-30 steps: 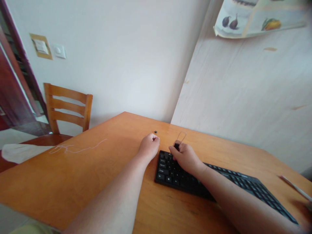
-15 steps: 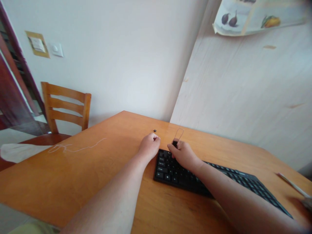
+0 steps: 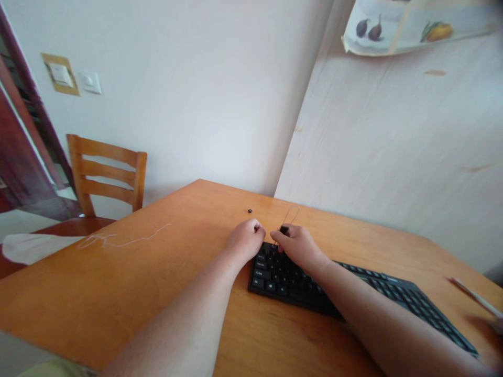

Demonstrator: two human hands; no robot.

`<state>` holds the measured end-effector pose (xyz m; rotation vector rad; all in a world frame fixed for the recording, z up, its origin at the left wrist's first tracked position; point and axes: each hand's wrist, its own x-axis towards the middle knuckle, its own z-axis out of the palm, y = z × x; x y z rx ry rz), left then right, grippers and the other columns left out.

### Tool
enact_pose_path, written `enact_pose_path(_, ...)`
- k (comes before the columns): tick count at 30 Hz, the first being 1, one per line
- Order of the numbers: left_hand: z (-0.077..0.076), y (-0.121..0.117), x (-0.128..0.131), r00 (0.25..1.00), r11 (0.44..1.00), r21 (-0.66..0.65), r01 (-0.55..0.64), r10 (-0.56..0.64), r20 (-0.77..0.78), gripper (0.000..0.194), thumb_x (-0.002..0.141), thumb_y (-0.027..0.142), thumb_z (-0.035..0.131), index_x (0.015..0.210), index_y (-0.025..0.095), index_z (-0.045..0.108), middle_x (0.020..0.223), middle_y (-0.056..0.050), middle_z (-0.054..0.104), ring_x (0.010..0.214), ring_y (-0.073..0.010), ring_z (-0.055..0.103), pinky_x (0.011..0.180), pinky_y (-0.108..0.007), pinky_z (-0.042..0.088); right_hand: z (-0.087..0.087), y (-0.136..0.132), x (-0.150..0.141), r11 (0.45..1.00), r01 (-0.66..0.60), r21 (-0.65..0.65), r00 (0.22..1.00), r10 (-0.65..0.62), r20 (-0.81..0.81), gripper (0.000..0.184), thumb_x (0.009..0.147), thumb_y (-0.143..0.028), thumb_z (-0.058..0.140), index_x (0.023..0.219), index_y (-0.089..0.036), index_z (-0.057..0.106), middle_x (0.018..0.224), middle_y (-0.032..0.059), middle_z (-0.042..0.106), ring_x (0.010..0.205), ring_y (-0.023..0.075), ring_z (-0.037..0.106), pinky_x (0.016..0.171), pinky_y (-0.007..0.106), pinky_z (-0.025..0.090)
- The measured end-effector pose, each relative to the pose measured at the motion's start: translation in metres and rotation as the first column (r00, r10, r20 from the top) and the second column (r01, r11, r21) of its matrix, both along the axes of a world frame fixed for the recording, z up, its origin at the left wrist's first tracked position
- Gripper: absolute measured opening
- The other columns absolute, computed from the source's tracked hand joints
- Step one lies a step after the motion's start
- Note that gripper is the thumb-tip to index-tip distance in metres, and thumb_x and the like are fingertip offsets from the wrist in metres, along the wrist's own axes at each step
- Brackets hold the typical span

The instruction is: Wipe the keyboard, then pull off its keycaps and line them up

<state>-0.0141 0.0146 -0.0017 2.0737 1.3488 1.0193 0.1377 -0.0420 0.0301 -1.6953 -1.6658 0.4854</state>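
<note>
A black keyboard [image 3: 353, 293] lies on the orange wooden table [image 3: 118, 283]. My right hand [image 3: 298, 248] rests over its far left corner, pinched on a wire-loop keycap puller [image 3: 288, 220] with a small black handle. My left hand [image 3: 247, 241] is curled into a loose fist at the keyboard's left corner, its fingertips close to my right hand's; what it holds, if anything, is hidden. A tiny black piece [image 3: 250, 211] lies on the table just beyond my left hand.
A wooden chair [image 3: 106, 175] stands at the table's far left side. White scratch marks [image 3: 118, 241] cross the tabletop. A thin stick-like object [image 3: 475, 298] lies at the right edge. Walls close off the far side, with a fruit poster [image 3: 412, 26] above.
My left hand has slid right, towards my right hand at the keyboard corner. My right hand tilted the wire puller slightly to the right.
</note>
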Motion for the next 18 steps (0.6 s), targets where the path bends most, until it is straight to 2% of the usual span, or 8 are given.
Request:
enact_pose_path(3,0.0012,-0.0025,0.0001,0.998,0.999,-0.023,0.031,-0.032,-0.052,0.019,0.084,0.034,0.053,0.078,0.023,0.066,0.083,-0.004,0.071,0.077,-0.0184,0.062,0.063,-0.026,0.039,-0.0002,-0.0017,-0.0009,1.000,0.001,0.010,1.000,-0.001,0.003,0.032,0.080,-0.044,0.057,0.060,-0.019,0.057,0.052,-0.0003,0.058,0.051,0.0128,0.052,0.051,0.024,0.035)
enact_pose_path(11,0.0045,-0.0078,0.0000,0.995,0.997,-0.034,0.073,-0.075,-0.066,0.018,0.080,0.037,0.060,0.071,0.025,0.068,0.076,-0.004,0.071,0.071,-0.0210,0.062,0.065,-0.028,0.039,-0.0052,-0.0028,-0.0003,0.995,0.069,0.069,0.998,-0.068,-0.007,0.024,0.077,-0.032,0.054,0.057,-0.019,0.054,0.055,0.0005,0.058,0.055,0.0136,0.053,0.056,0.026,0.037)
enact_pose_path(18,0.0029,-0.0068,0.0003,0.996,0.998,-0.027,0.061,-0.062,-0.068,0.014,0.079,0.035,0.062,0.071,0.025,0.070,0.075,-0.003,0.071,0.072,-0.0215,0.063,0.069,-0.029,0.041,-0.0048,-0.0036,0.0011,0.993,0.099,0.058,0.987,-0.090,-0.131,0.024,0.075,-0.031,0.054,0.054,-0.019,0.053,0.051,-0.0005,0.055,0.051,0.0129,0.049,0.051,0.025,0.034)
